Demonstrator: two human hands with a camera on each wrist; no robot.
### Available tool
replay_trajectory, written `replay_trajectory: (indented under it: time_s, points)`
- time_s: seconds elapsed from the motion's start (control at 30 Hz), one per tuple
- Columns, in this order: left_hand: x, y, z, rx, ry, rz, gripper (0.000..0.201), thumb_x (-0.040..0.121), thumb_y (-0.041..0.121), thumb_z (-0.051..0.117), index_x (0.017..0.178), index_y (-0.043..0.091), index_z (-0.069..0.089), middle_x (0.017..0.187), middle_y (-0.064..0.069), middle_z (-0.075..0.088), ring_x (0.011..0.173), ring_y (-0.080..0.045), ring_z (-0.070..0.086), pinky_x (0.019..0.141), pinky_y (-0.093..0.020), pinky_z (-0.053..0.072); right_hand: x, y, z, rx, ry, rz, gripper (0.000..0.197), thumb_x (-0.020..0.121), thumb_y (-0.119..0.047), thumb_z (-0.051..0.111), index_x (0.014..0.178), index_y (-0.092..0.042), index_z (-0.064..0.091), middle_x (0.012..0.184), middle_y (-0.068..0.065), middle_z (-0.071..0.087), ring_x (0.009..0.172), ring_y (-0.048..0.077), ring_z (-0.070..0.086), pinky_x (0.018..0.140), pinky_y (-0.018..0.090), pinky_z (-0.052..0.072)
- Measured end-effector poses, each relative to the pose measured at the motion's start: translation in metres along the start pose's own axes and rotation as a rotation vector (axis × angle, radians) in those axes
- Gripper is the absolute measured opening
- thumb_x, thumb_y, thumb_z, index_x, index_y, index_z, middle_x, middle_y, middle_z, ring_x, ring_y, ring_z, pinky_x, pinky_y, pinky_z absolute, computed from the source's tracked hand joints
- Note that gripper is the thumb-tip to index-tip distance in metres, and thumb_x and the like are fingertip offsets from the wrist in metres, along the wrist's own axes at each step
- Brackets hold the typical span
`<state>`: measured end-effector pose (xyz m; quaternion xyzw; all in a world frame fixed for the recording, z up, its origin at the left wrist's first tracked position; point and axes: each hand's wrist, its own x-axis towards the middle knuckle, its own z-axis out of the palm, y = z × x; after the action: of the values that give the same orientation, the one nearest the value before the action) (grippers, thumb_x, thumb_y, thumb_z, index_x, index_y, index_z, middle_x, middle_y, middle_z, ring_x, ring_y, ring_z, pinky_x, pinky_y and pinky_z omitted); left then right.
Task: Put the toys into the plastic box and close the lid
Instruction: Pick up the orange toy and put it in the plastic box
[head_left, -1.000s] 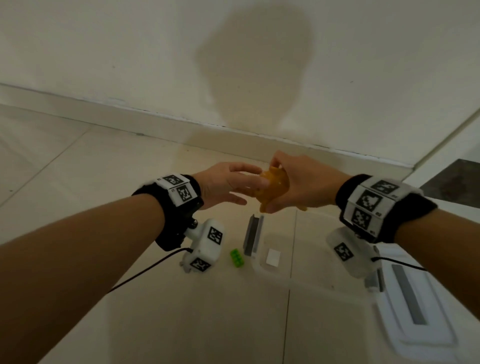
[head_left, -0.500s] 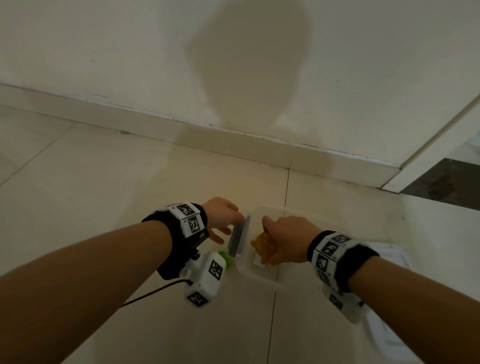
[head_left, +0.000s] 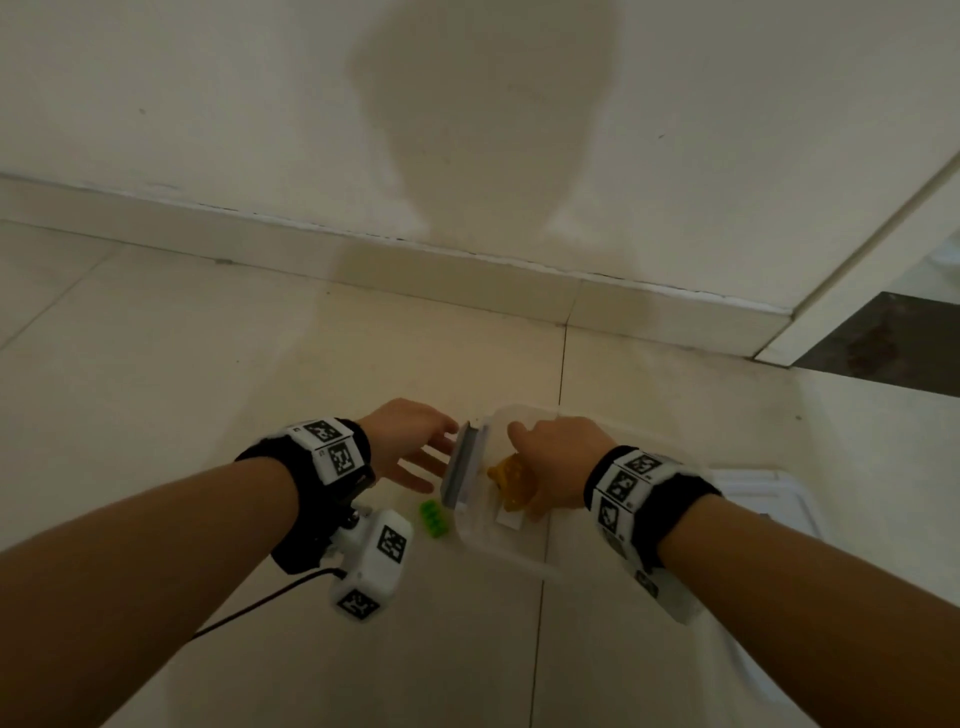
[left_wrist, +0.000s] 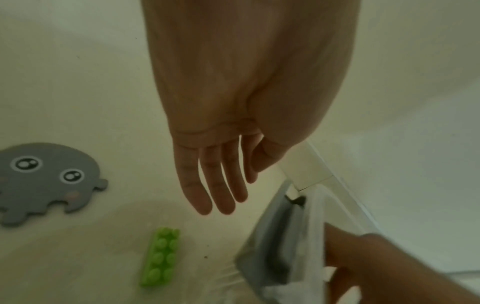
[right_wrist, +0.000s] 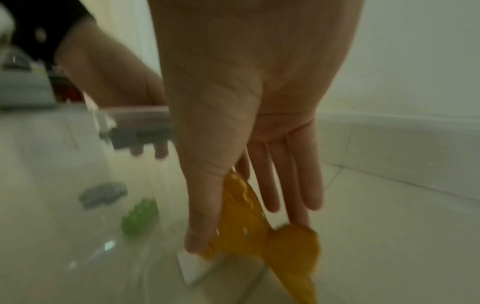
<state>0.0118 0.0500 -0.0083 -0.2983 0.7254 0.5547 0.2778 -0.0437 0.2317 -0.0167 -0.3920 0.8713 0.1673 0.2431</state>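
While right hand (head_left: 558, 452) pinches orange toy (head_left: 511, 478) inside clear box (head_left: 485, 525), left hand (head_left: 410, 441) hangs spread (fingers straight). Green brick (left_wrist: 159, 257) on floor (head_left: 208, 364).

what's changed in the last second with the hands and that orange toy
Both hands came down from mid-air. The right hand carried the flat orange toy down into the clear plastic box, thumb and fingers still on it. The left hand, open and empty, dropped beside the box's grey latch. The green studded brick stayed on the floor; the white lid is still off.
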Motion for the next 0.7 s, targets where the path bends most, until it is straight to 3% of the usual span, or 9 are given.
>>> replay_trajectory:
  time_s: [0.1,0.17,0.23,0.37,0.47,0.57,0.7]
  points:
    - [0.013,-0.016,-0.007,0.177,0.092,-0.007,0.024,0.097,0.014,0.050,0.117,0.011,0.063,0.109,-0.008,0.068,0.084,-0.024,0.069,0.075,-0.039,0.060,-0.005,0.005,-0.020,-0.010,-0.065,0.021,0.052,0.081,-0.044,0.076,0.116,-0.010,0.058,0.105,0.009,0.065,0.088,0.026,0.062,0.069,0.033,0.046]
    - [0.020,-0.027,-0.009,0.337,0.073,-0.037,0.025,0.093,0.010,0.057,0.116,0.010,0.064,0.109,-0.011,0.069,0.081,-0.024,0.067,0.071,-0.038,0.059,-0.011,0.009,-0.037,0.030,-0.068,0.049,0.031,0.085,-0.038,0.074,0.087,-0.010,0.062,0.081,0.005,0.061,0.068,0.021,0.055,0.063,0.032,0.048]
    - [0.025,-0.035,-0.007,0.455,0.030,-0.060,0.031,0.087,0.011,0.067,0.118,0.012,0.064,0.110,-0.012,0.069,0.078,-0.022,0.066,0.064,-0.034,0.058,-0.017,0.013,-0.053,0.134,-0.065,0.080,0.041,0.084,-0.037,0.075,0.063,-0.013,0.049,0.064,0.001,0.052,0.055,0.017,0.048,0.061,0.032,0.051]
    - [0.029,-0.041,0.007,0.603,-0.043,-0.046,0.046,0.073,0.020,0.084,0.112,0.019,0.060,0.117,-0.010,0.064,0.081,-0.025,0.066,0.059,-0.033,0.058,-0.024,0.020,-0.074,0.349,-0.070,0.082,0.034,0.084,-0.043,0.075,0.074,-0.013,0.062,0.075,0.003,0.073,0.068,0.019,0.070,0.071,0.033,0.062]
    - [0.032,-0.046,0.018,0.739,-0.008,0.056,0.057,0.066,0.028,0.088,0.117,0.017,0.063,0.116,-0.009,0.066,0.095,-0.031,0.068,0.073,-0.036,0.060,-0.024,0.022,-0.079,0.420,-0.031,0.081,0.036,0.084,-0.044,0.074,0.084,-0.008,0.071,0.079,0.005,0.077,0.073,0.020,0.075,0.068,0.032,0.063]
    - [0.033,-0.050,0.028,0.856,0.042,0.152,0.049,0.072,0.027,0.083,0.114,0.008,0.068,0.114,-0.012,0.069,0.103,-0.030,0.066,0.084,-0.033,0.053,-0.024,0.021,-0.079,0.449,-0.020,0.083,0.037,0.084,-0.044,0.074,0.085,-0.007,0.069,0.079,0.005,0.077,0.073,0.021,0.075,0.068,0.033,0.063]
    - [0.035,-0.047,0.028,0.905,0.052,0.129,0.029,0.078,0.026,0.077,0.097,0.005,0.069,0.099,-0.012,0.067,0.088,-0.027,0.065,0.074,-0.029,0.051,-0.025,0.022,-0.075,0.451,-0.026,0.092,0.036,0.085,-0.044,0.073,0.085,-0.008,0.068,0.079,0.004,0.077,0.073,0.021,0.075,0.070,0.035,0.063]
